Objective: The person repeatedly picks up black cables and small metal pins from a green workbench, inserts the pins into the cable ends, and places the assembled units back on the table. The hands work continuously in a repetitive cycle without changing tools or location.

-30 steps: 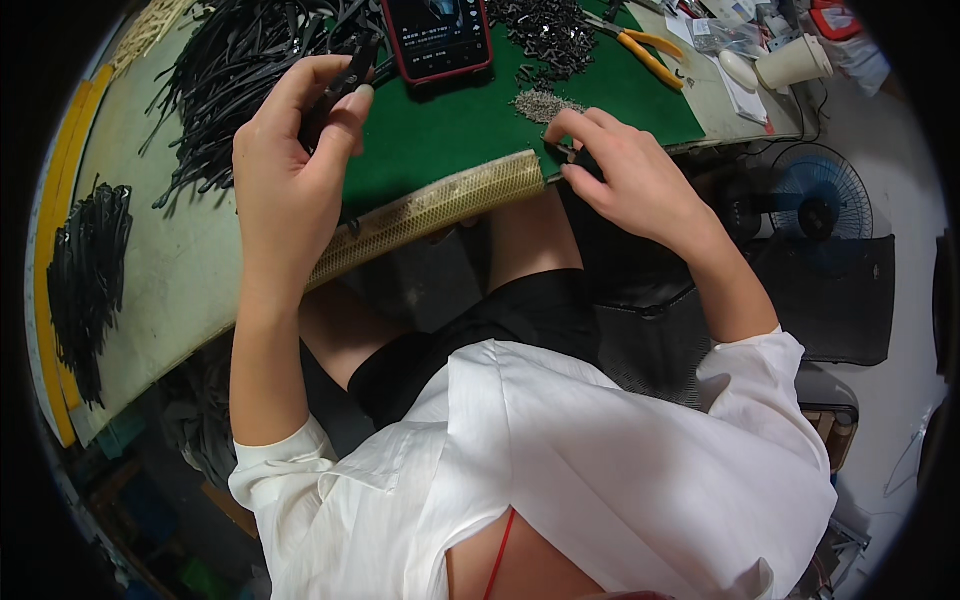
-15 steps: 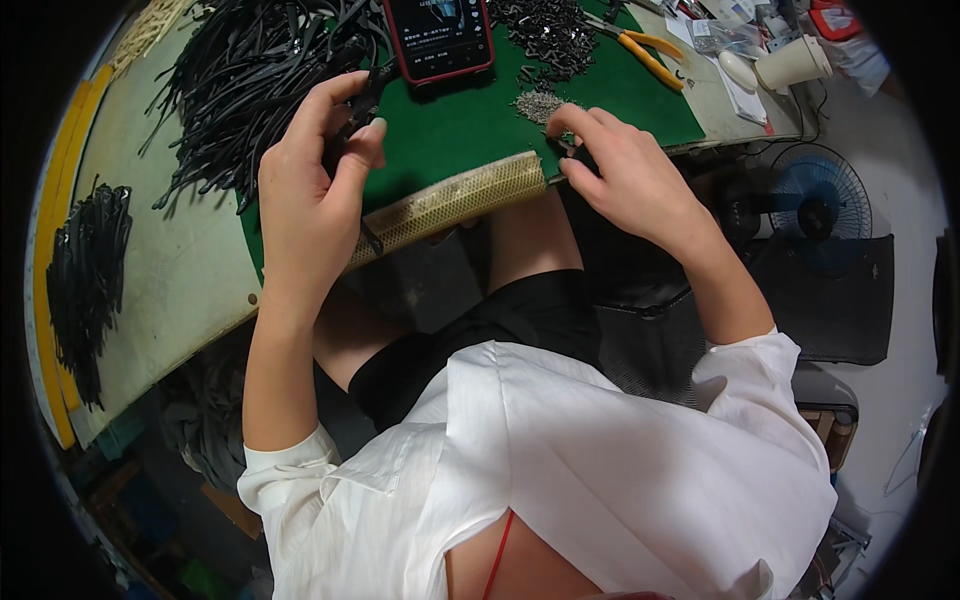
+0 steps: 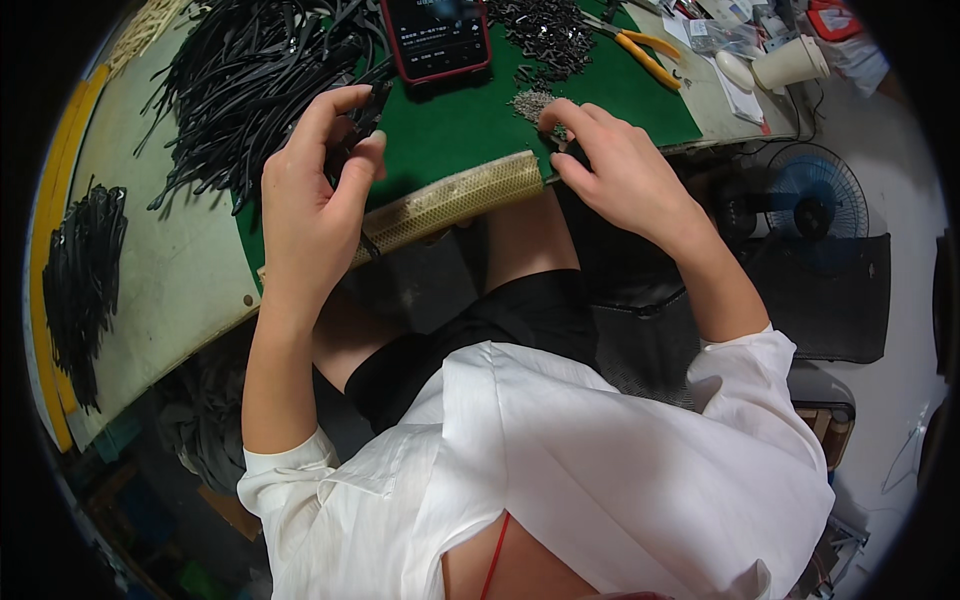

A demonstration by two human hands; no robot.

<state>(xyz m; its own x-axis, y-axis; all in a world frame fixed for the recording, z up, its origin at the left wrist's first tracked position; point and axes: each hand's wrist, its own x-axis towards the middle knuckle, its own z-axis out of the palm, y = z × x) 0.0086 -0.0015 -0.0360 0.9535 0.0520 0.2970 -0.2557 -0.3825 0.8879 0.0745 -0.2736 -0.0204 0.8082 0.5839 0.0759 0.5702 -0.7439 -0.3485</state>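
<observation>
My left hand is closed round a black strap, its upper end poking out past my fingertips and a tail hanging below the hand. It hovers over the left part of a green mat. At the mat's right front, my right hand has thumb and forefinger bent toward each other; whatever lies between them is too small and dark to name. Just beyond those fingertips is a little heap of tiny silvery metal parts. Behind it spreads a pile of small black pieces.
A big heap of black straps covers the back left; another bundle lies far left. A red-cased phone stands at the back. Orange-handled pliers lie right. Mesh-covered padding lines the front edge. A fan stands beyond.
My left hand has tilted slightly and its fingertips sit a little lower with the strap. My right hand has shifted slightly left, toward the metal parts. The whole view has drifted a little.
</observation>
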